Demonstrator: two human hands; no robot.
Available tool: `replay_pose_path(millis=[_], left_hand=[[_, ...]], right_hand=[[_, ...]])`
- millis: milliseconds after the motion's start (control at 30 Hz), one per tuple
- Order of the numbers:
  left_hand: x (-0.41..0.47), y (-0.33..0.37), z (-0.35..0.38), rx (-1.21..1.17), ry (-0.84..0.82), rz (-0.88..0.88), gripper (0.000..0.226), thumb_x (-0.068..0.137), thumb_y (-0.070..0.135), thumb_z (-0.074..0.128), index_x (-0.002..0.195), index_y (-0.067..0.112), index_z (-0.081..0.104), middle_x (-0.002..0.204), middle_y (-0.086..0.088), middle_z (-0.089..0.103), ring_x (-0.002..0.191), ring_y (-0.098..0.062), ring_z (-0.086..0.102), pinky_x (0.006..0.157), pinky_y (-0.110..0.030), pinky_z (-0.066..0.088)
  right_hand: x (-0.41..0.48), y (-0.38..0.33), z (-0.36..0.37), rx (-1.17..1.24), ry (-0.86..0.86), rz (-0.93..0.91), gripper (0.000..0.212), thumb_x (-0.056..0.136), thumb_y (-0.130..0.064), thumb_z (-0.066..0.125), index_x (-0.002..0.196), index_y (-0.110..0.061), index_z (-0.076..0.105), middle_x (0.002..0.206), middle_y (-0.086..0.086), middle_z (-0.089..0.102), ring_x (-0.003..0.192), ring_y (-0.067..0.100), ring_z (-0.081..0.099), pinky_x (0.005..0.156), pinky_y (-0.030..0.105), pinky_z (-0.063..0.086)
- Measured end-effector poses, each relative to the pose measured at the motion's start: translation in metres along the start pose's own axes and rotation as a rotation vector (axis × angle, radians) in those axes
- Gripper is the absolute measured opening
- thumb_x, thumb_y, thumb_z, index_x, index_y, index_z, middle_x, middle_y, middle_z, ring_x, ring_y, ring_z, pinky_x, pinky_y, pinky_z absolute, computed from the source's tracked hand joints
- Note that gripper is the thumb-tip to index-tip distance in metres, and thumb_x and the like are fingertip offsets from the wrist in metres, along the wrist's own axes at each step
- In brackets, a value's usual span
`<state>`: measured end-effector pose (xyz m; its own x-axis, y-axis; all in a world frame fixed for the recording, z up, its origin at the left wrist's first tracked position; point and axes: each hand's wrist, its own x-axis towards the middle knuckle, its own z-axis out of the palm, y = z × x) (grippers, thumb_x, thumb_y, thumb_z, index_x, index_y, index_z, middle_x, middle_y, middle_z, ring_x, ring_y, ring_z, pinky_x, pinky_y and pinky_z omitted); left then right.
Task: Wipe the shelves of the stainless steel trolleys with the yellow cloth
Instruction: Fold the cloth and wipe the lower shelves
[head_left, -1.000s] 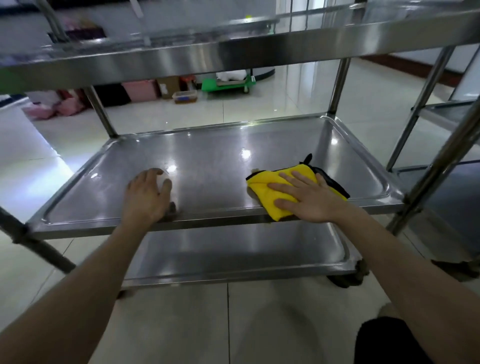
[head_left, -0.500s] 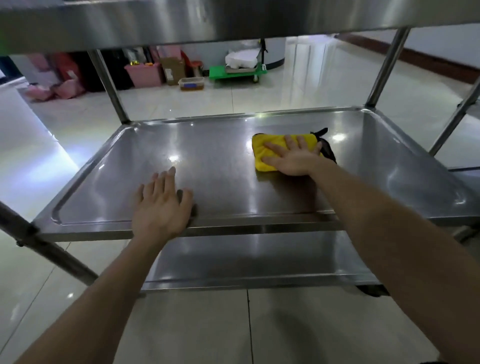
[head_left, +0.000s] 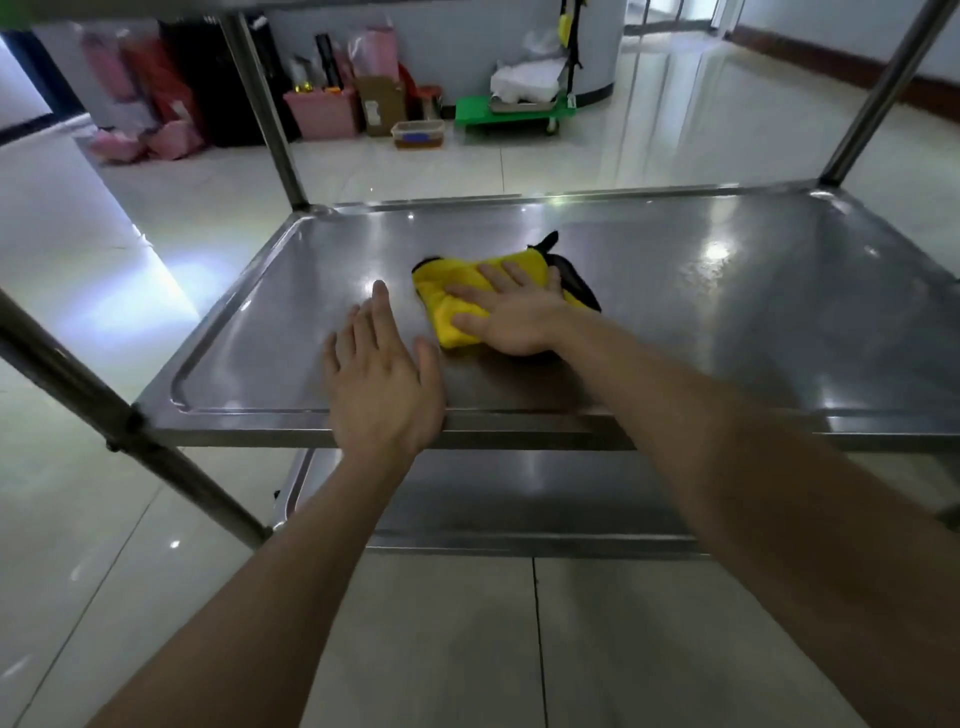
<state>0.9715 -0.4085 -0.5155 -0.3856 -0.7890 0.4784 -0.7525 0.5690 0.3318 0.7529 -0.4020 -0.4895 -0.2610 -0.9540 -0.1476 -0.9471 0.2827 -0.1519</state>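
Steel trolley shelf (head_left: 727, 322) is carrying the yellow cloth (head_left: 445, 312), bunched and black-edged, near its centre. The right hand (head_left: 511, 319) is pressing it flat-fingered; at the cloth's seven o'clock, the left hand (head_left: 384, 384) is resting straight-fingered on the front rim.

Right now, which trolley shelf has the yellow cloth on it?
The middle shelf: the right hand presses the yellow cloth flat on it. The lower shelf beneath it shows no cloth.

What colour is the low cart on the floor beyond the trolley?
The low cart is green; the head view shows it.
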Motion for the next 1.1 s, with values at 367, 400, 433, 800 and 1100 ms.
replay_pose_path(millis=[367,400,433,800,1100], left_hand=[[0.007,-0.047,-0.044,-0.579,-0.082,0.044,0.052,0.103,0.037,0.043,0.15,0.016,0.054,0.148,-0.005,0.06,0.139,-0.023,0.052,0.121,-0.048,0.041],[0.015,-0.068,-0.047,-0.452,-0.057,0.069,0.051,0.103,0.038,0.041,0.146,0.016,0.057,0.145,-0.007,0.063,0.137,-0.027,0.055,0.121,-0.05,0.041],[0.024,-0.089,-0.049,-0.325,-0.045,0.077,0.049,0.104,0.038,0.04,0.144,0.015,0.059,0.143,-0.011,0.064,0.136,-0.031,0.056,0.121,-0.052,0.04],[0.045,-0.172,-0.036,0.054,-0.252,0.012,0.085,0.099,0.06,0.01,0.17,0.015,0.016,0.177,-0.015,0.022,0.167,-0.029,0.011,0.135,-0.055,0.001],[0.041,-0.172,-0.034,0.081,-0.183,-0.002,0.084,0.1,0.062,0.006,0.173,0.018,0.004,0.179,-0.009,0.017,0.168,-0.024,0.007,0.136,-0.049,-0.002]], right_hand=[[-0.164,-0.04,0.036,-0.068,0.045,0.0,0.087,0.081,-0.097,0.012,0.162,-0.063,0.007,0.178,-0.015,-0.006,0.165,0.02,-0.008,0.124,0.072,-0.002],[-0.164,-0.045,0.035,-0.062,0.04,0.025,0.089,0.08,-0.097,0.014,0.162,-0.063,0.006,0.178,-0.014,-0.006,0.165,0.021,-0.008,0.124,0.073,-0.003],[-0.163,-0.049,0.035,-0.053,0.03,0.05,0.091,0.078,-0.098,0.014,0.162,-0.063,0.005,0.178,-0.013,-0.007,0.165,0.022,-0.009,0.123,0.075,-0.003],[-0.073,-0.085,0.033,0.059,-0.037,0.268,0.091,0.066,-0.109,0.002,0.151,-0.077,-0.005,0.177,-0.005,-0.021,0.162,0.033,-0.022,0.115,0.081,-0.016],[0.145,-0.101,-0.006,0.005,-0.041,0.257,0.094,0.08,-0.102,0.017,0.162,-0.061,-0.004,0.177,0.008,-0.018,0.16,0.046,-0.017,0.117,0.08,-0.01]])
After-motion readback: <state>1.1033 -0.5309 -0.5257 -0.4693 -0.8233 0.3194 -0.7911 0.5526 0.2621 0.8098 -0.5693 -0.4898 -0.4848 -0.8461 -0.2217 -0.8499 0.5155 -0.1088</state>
